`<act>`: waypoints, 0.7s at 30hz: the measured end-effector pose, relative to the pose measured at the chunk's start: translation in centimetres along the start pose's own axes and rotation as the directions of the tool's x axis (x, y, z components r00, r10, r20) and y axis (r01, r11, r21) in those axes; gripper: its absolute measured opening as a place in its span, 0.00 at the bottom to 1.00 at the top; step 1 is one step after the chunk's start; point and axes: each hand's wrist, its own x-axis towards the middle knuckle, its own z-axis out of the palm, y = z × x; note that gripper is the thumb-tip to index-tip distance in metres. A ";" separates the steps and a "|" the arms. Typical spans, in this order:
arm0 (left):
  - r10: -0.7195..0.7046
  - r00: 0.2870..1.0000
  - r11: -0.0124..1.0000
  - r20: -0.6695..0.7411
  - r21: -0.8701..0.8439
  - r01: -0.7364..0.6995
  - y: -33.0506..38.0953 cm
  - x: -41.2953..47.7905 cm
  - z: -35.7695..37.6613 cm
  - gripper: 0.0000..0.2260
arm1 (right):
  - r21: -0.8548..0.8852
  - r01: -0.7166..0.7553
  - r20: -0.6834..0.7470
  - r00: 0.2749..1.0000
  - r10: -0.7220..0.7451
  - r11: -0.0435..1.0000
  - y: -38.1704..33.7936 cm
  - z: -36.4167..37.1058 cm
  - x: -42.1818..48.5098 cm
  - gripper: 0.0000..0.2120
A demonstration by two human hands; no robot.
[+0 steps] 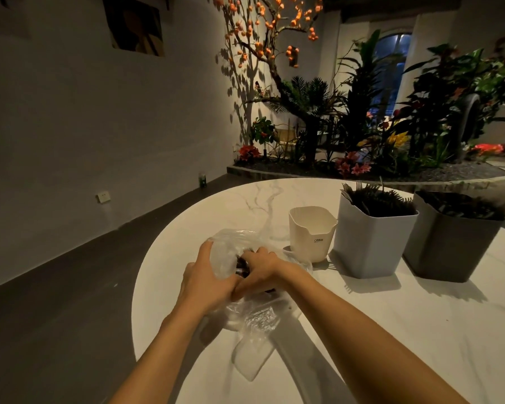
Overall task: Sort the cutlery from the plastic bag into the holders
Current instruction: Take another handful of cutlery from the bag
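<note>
A clear plastic bag lies crumpled on the white marble table. My left hand holds the bag's left side, its thumb and fingers around the plastic. My right hand reaches into the bag's mouth, its fingers curled on dark cutlery that is mostly hidden. To the right stand three holders: a small cream one that looks empty, a light grey one filled with dark forks, and a dark grey one filled with dark cutlery.
The round table's edge curves close to the left of my hands, with dark floor beyond it. Behind the table is a planter bed with a tree and several plants.
</note>
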 end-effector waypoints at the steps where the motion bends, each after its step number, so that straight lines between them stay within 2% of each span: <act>1: 0.005 1.000 1.000 -0.002 0.012 -0.005 0.1 0.1 0.0 0.38 | 0.003 0.008 0.009 1.000 -0.008 1.000 0.2 -0.2 -0.2 0.36; 5: 0.013 1.000 0.999 -0.025 0.038 -0.012 0.4 0.3 0.1 0.34 | 0.077 0.023 0.011 1.000 -0.024 0.997 0.7 -0.6 -0.4 0.28; 8: -0.001 0.998 1.000 -0.068 -0.011 0.000 0.1 0.5 0.1 0.32 | 0.159 0.024 -0.015 1.000 -0.022 0.987 0.3 -0.6 0.1 0.22; 10: -0.013 0.996 1.000 -0.092 -0.020 0.011 0.2 0.5 0.0 0.31 | 0.178 -0.011 -0.041 0.999 0.018 0.984 0.0 -0.4 0.5 0.25; 15: -0.015 0.993 1.000 -0.115 -0.014 0.014 0.5 0.5 0.2 0.30 | 0.026 -0.092 -0.084 0.992 0.094 0.995 -0.5 0.1 0.7 0.42; 17: -0.006 0.994 1.000 -0.112 -0.022 0.003 0.5 0.6 0.2 0.30 | 0.030 -0.106 -0.073 0.991 0.108 0.994 -0.5 0.0 0.7 0.39; 20: 0.032 0.995 0.999 -0.090 -0.032 -0.035 0.4 0.5 0.3 0.26 | 0.074 -0.112 -0.089 0.989 0.119 0.991 -0.3 0.2 0.9 0.28; 21: 0.040 0.996 0.999 -0.081 -0.034 -0.043 0.3 0.5 0.3 0.25 | 0.082 -0.124 -0.091 0.987 0.131 0.989 -0.3 0.3 1.0 0.28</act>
